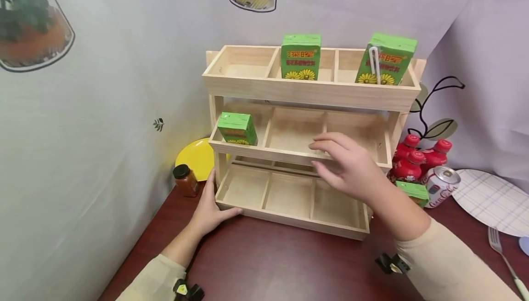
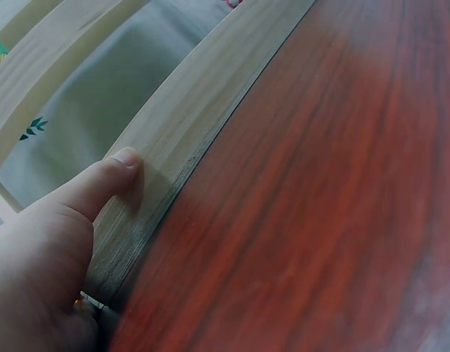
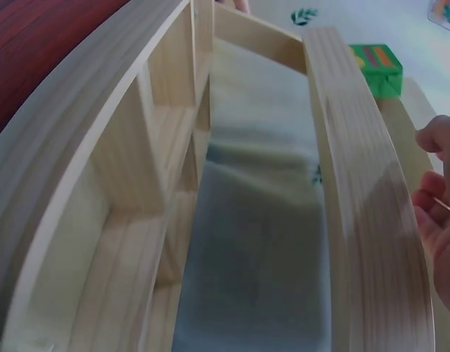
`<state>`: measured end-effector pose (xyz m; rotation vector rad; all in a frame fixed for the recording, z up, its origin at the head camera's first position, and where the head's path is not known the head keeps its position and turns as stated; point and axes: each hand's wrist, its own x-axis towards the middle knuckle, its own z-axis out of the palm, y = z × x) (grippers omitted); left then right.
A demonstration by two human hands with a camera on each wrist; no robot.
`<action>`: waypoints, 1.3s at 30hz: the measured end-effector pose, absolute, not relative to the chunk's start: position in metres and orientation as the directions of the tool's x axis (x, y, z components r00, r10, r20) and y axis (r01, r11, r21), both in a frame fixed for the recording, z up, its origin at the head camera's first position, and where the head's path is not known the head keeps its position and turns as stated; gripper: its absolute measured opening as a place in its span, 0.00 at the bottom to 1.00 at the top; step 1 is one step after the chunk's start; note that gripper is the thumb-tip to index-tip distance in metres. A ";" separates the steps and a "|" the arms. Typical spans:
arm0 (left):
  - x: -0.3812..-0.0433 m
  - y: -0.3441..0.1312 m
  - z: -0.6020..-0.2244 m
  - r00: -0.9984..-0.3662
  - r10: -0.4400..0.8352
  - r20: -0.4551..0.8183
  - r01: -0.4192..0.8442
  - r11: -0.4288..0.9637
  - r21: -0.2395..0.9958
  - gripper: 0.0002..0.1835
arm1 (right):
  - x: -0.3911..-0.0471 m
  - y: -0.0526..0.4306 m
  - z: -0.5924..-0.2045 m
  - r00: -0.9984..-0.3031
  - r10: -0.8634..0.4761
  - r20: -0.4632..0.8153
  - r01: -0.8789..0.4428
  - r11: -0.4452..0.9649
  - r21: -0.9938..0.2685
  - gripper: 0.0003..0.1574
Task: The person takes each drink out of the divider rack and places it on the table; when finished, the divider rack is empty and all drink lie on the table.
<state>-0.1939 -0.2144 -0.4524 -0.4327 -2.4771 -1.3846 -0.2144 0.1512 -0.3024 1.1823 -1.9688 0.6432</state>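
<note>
3 green cartons on a 3-tier rack, 2 hands beside it

We count 3 tiers in the wooden rack (image 1: 264, 88), each split into 3 compartments, so 9 in all. It stands on the dark red table (image 1: 289, 264). Of 4 green cartons in view, 3 are on the rack: the middle carton (image 1: 301, 57) in the top tier's middle compartment, the tilted carton (image 1: 390, 59) with 1 white straw (image 1: 376, 64) on its front in the top right compartment, and the lower carton (image 1: 237, 128) in the middle tier's left compartment. The 4th carton (image 1: 413, 190) is on the table at right, partly hidden by the forearm.

Our left hand (image 1: 206, 211) braces the rack's bottom left corner, thumb pressed on the front board, fingers stretched along the side. Our right hand (image 1: 355, 167) hangs before the middle tier, thumb apart from loosely bent fingers, with nothing in it.

To the right we see 3 red bottles (image 1: 408, 168), 1 can (image 1: 440, 186), 1 checked plate (image 1: 492, 195) and 1 fork (image 1: 496, 241). To the left are 1 dark-lidded jar (image 1: 187, 184) and 1 yellow plate (image 1: 198, 156).
</note>
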 end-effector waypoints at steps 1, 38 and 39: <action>-0.196 -0.215 -0.456 -0.919 0.123 0.374 0.383 0.502 0.776 0.72 | -0.216 0.146 -0.302 -0.311 -0.526 0.791 -0.893 0.448 -0.053 0.22; -0.217 -0.227 -0.486 -0.919 0.104 0.380 0.376 0.520 0.767 0.74 | -0.247 -0.004 -0.300 -0.667 -0.197 0.718 -0.703 0.486 -0.520 0.29; -0.217 -0.228 -0.487 -0.919 0.100 0.380 0.374 0.522 0.767 0.74 | -0.247 -0.003 -0.300 -0.662 -0.192 0.725 -0.713 0.457 -0.531 0.28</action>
